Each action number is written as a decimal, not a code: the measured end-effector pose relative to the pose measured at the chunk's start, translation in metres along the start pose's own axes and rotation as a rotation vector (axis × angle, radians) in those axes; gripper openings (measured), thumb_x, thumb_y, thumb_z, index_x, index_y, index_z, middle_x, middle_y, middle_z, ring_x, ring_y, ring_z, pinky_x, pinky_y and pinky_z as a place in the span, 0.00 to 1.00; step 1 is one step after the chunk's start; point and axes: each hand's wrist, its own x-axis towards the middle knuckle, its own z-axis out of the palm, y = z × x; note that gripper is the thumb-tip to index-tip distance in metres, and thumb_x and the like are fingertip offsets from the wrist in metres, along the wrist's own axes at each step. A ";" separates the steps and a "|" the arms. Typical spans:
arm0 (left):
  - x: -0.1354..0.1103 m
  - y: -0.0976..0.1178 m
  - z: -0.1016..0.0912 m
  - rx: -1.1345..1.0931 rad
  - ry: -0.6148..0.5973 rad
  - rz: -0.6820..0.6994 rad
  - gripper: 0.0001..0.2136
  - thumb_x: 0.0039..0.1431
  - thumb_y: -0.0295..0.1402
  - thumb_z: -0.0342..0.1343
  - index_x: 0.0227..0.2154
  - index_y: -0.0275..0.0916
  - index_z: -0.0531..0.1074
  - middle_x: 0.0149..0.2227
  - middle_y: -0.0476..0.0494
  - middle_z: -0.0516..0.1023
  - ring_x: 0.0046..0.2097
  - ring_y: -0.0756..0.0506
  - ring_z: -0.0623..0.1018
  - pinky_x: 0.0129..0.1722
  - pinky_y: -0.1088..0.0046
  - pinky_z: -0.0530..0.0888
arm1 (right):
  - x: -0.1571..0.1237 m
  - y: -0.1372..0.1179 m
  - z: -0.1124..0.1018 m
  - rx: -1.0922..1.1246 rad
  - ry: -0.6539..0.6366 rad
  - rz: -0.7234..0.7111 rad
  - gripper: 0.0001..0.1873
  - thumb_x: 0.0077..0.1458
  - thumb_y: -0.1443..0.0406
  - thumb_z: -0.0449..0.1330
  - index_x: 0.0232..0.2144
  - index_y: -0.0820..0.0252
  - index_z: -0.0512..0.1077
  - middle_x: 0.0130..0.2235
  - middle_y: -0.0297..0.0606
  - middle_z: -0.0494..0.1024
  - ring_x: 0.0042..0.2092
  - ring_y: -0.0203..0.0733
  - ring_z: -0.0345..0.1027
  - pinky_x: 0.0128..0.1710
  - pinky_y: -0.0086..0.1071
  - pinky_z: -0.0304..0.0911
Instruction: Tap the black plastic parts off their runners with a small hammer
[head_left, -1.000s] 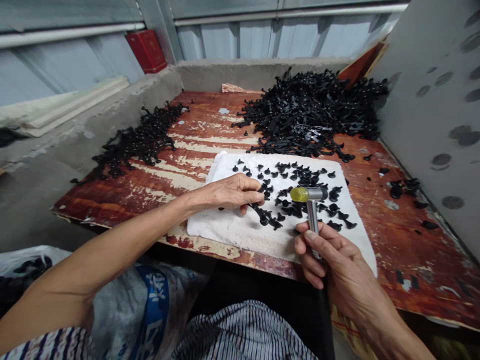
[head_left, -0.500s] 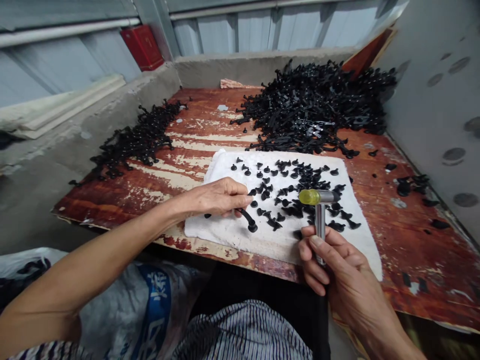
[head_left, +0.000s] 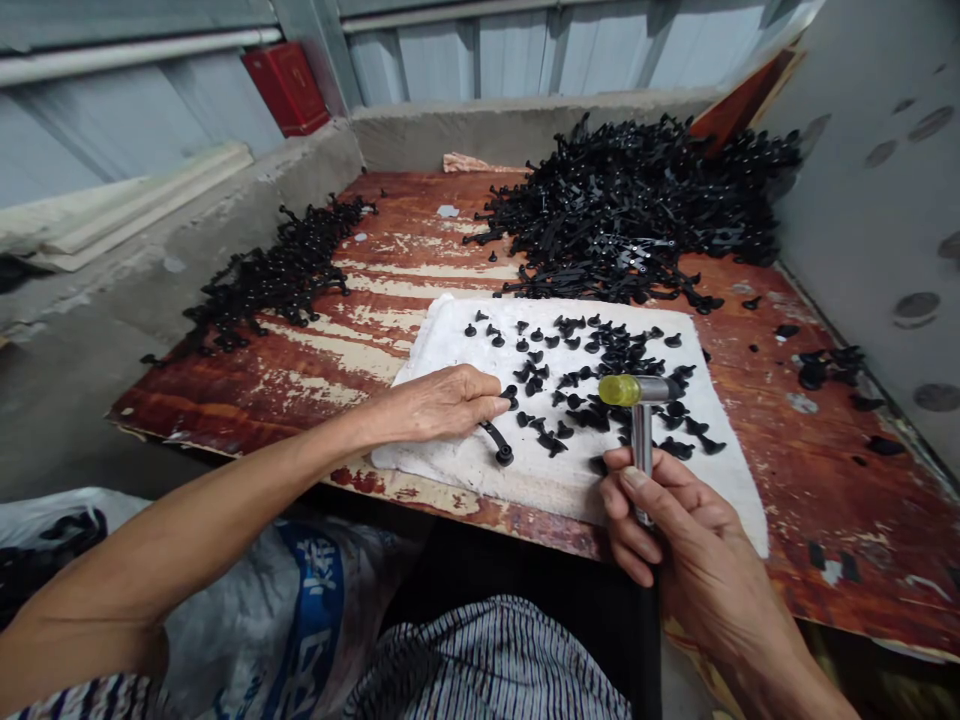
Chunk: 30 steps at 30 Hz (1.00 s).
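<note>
My left hand (head_left: pixel 454 400) is closed, thumb against fingers, over the left part of a white cloth (head_left: pixel 420 450). From under its fingers comes a black lever-shaped part (head_left: pixel 496 443) with a round end. At the fingertips is a small black knob-like piece (head_left: pixel 511 396); I cannot tell whether it is gripped. My right hand (head_left: pixel 667 510) is wrapped round the shaft of a soft-faced mallet (head_left: pixel 641 420), held upright above the cloth. One face of its head is yellow. Several more small black knob-like pieces (head_left: pixel 626 350) lie scattered on the cloth.
A large pile of black lever parts (head_left: pixel 622 210) fills the back right of the worn red-brown table (head_left: pixel 397 260). Another pile (head_left: pixel 277 270) lies along the left edge. Loose black pieces (head_left: pixel 829 365) lie at right, near a grey panel (head_left: pixel 877 230). A red box (head_left: pixel 285 88) stands behind.
My left hand has turned slightly and its fingertips have come right up to a small black knob-like piece; less of the lever part shows. The mallet is held almost still.
</note>
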 end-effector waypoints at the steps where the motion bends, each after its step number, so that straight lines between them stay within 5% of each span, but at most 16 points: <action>1: 0.000 0.000 0.000 0.002 0.002 0.005 0.17 0.63 0.40 0.44 0.20 0.39 0.56 0.18 0.55 0.55 0.21 0.55 0.56 0.21 0.78 0.53 | 0.000 0.000 0.000 0.001 -0.001 0.001 0.14 0.46 0.58 0.70 0.33 0.57 0.73 0.22 0.29 0.69 0.16 0.24 0.47 0.11 0.19 0.50; 23: 0.003 -0.003 0.000 0.137 0.010 0.065 0.16 0.63 0.40 0.42 0.20 0.40 0.52 0.20 0.55 0.54 0.23 0.54 0.56 0.23 0.76 0.52 | 0.001 0.002 -0.001 -0.044 -0.023 -0.014 0.16 0.47 0.56 0.68 0.34 0.58 0.71 0.22 0.27 0.69 0.16 0.24 0.47 0.11 0.18 0.51; 27: 0.003 -0.002 -0.003 0.159 -0.019 0.102 0.17 0.63 0.39 0.42 0.20 0.39 0.52 0.20 0.55 0.54 0.23 0.54 0.57 0.23 0.76 0.52 | -0.007 -0.002 -0.005 -0.350 -0.035 -0.118 0.16 0.57 0.55 0.59 0.44 0.55 0.71 0.26 0.30 0.71 0.17 0.26 0.51 0.12 0.20 0.51; 30: 0.004 0.002 -0.005 0.173 -0.023 0.074 0.16 0.63 0.38 0.43 0.20 0.39 0.53 0.19 0.55 0.55 0.22 0.55 0.56 0.22 0.76 0.52 | -0.007 -0.013 -0.002 -0.776 -0.067 -0.415 0.21 0.61 0.61 0.54 0.56 0.53 0.66 0.33 0.37 0.75 0.25 0.34 0.65 0.20 0.25 0.63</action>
